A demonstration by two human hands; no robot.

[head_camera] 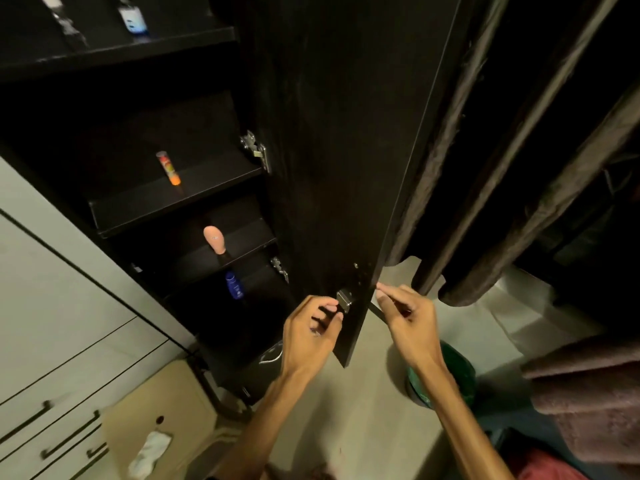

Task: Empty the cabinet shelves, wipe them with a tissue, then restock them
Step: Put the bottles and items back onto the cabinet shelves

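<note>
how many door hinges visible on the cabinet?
2. Upper hinge beside the shelf holding the orange tube; lower hinge near the blue bottle. Others may sit higher, out of view.
</note>
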